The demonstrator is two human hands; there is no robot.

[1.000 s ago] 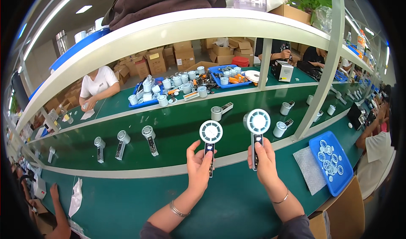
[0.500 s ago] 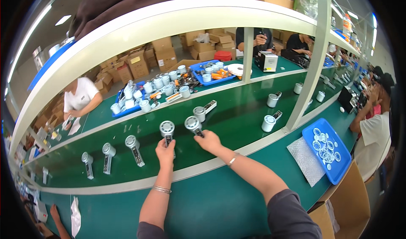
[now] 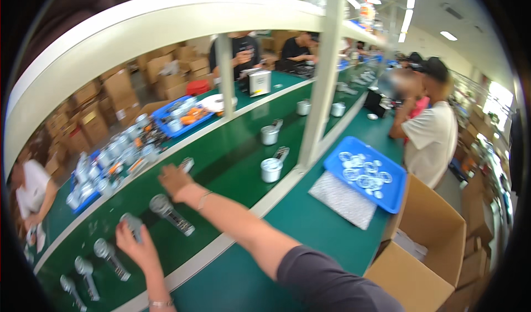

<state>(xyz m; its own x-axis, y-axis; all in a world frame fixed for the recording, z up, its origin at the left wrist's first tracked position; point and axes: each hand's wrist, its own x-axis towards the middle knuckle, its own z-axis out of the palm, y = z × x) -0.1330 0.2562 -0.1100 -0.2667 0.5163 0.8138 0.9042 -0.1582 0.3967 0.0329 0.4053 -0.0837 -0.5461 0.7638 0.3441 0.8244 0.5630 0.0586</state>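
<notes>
Pale devices with a round cylindrical head and a slim handle stand or lie along the green conveyor. My left hand (image 3: 137, 248) is closed around one such device (image 3: 131, 224), its head partly covered by my fingers. To its right, a device (image 3: 172, 215) lies untouched, with dark inner parts showing along its handle. My right hand (image 3: 176, 180) reaches past it, fingers curled over the head of a farther device (image 3: 188, 164), whose handle end sticks out beyond. Motion blurs both hands. Several more devices (image 3: 110, 258) lie in a row at left.
A white metal post (image 3: 321, 85) and shelf beam (image 3: 166, 19) frame the conveyor. Right of it are a blue tray (image 3: 390, 198) of white rings, bubble wrap (image 3: 343, 201) and an open carton (image 3: 431, 229). Across stand blue trays (image 3: 160, 113) of parts; people sit nearby.
The view has swung right. My right hand has let go of the device beside my left hand and moved to the farther one. My left hand remains at its device.
</notes>
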